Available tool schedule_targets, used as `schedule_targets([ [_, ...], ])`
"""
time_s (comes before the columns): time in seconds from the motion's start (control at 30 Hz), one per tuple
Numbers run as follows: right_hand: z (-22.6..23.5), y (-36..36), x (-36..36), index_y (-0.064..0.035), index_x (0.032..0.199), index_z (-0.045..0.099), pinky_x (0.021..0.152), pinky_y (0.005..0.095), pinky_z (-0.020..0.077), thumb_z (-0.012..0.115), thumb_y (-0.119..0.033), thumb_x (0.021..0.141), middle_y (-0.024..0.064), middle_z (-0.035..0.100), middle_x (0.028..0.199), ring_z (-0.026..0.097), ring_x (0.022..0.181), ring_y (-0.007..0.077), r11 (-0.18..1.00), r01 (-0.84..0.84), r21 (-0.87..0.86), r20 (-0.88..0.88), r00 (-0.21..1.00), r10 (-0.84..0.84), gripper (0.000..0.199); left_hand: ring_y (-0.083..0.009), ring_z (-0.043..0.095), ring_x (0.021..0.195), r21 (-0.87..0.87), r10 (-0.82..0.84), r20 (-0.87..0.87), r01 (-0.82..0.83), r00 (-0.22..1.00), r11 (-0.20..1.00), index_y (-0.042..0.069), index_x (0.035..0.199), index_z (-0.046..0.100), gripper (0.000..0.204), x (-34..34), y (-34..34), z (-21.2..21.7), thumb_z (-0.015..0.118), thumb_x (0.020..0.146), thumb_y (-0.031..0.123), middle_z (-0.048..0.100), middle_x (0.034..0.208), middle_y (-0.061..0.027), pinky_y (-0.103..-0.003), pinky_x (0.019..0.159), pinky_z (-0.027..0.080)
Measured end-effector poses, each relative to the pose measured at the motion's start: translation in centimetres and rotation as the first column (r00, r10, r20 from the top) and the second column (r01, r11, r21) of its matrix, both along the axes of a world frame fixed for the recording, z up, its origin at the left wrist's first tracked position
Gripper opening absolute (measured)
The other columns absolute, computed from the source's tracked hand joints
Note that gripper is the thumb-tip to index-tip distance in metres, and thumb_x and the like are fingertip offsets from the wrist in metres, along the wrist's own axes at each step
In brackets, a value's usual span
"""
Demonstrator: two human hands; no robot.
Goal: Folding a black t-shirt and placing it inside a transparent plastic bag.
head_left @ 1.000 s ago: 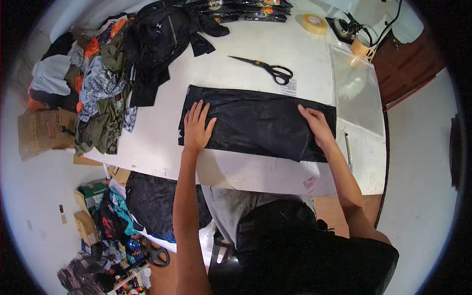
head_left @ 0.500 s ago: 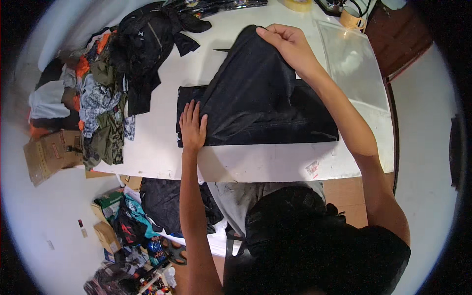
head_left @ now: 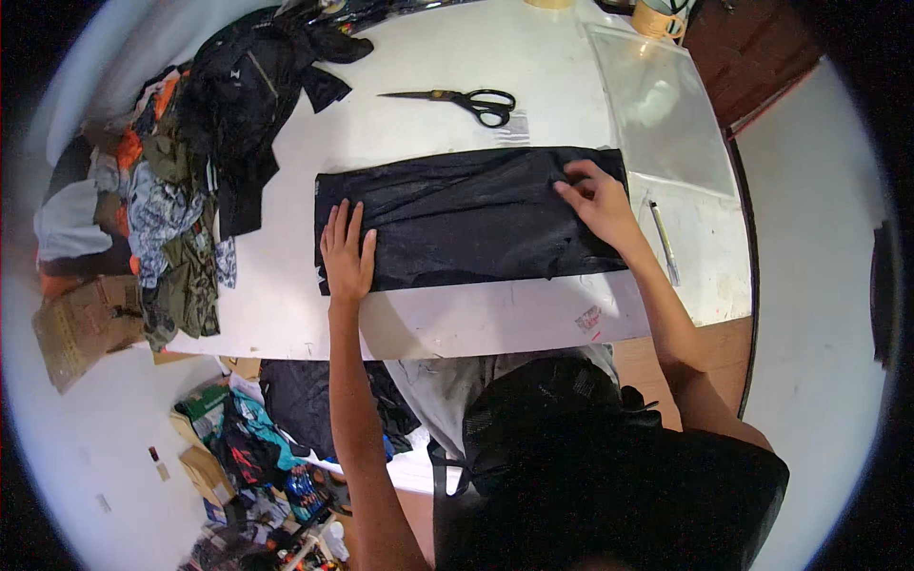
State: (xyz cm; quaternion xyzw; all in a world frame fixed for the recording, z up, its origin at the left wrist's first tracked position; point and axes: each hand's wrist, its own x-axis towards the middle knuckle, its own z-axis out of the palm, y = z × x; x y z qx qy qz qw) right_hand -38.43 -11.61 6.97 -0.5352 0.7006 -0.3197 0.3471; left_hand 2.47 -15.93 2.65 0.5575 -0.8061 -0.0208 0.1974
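Note:
A black piece of clothing (head_left: pixel 457 224), folded into a long rectangle, lies across the white table in front of me. My left hand (head_left: pixel 348 252) rests flat on its left end, fingers stretched out and pressing the cloth. Over the right end is my right hand (head_left: pixel 598 205), its fingers half curled and the thumb a little apart from the forefinger. Its fingertips touch or nearly touch the top layer, and no cloth is lifted in them. Faint creases run along the upper layer. Beyond the garment lie black-handled scissors (head_left: pixel 466 101), blades to the left.
Piled clothes (head_left: pixel 176 209) and a black jacket (head_left: pixel 248 105) cover the table's left side. At right are a clear plastic sheet (head_left: pixel 657 114), a pen (head_left: pixel 664 243) and a yellow mug (head_left: pixel 657 19). A cardboard box (head_left: pixel 88 324) stands at left; more clothes (head_left: pixel 300 404) lie below the table edge.
My right hand has come down and toward me, laying the raised flap of the black garment flat. The scissors and pen now show. My left hand stays on the left end.

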Motion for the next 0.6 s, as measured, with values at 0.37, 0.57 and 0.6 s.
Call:
schedule_targets([
  [0.37, 1.8, 1.0, 0.1, -0.0037, 0.122, 0.063, 0.094, 0.0377, 0.0497, 0.076, 0.009, 0.062, 0.0225, 0.065, 0.114, 0.064, 0.108, 0.0367, 0.864, -0.468, -0.184, -0.139, 0.883, 0.449, 0.062, -0.0357, 0.032, 0.142, -0.031, -0.008, -0.05, 0.007, 0.999, 1.0, 0.01, 0.143, 0.049, 0.049, -1.1, -0.1, 0.4, 0.045, 0.102, 0.037, 0.041, 0.151, -0.0156, -0.05, 0.116, 0.022],
  [0.57, 3.4, -0.5, -0.4, -0.0003, 0.115, 0.066, 0.091, 0.039, 0.0503, 0.066, 0.01, 0.059, 0.0242, 0.067, 0.107, 0.065, 0.1, 0.0395, 0.856, -0.417, -0.307, -0.124, 0.909, 0.398, 0.057, -0.0354, 0.031, 0.143, 0.001, 0.014, -0.049, -0.014, 0.999, 1.0, 0.011, 0.143, 0.049, 0.05, -0.9, 0.0, 0.5, 0.045, 0.102, 0.038, 0.04, 0.152, -0.0156, -0.05, 0.116, 0.022],
  [0.6, 2.8, 0.0, -0.7, 0.0007, 0.114, 0.067, 0.092, 0.0365, 0.0504, 0.07, 0.012, 0.062, 0.0225, 0.067, 0.109, 0.065, 0.105, 0.0369, 0.874, -0.423, -0.239, -0.199, 0.902, 0.382, 0.053, -0.0355, 0.032, 0.142, 0.001, -0.003, -0.068, 0.003, 0.998, 1.0, 0.01, 0.143, 0.049, 0.05, -1.2, 0.2, 0.5, 0.046, 0.101, 0.037, 0.04, 0.152, -0.0157, -0.051, 0.116, 0.022],
])
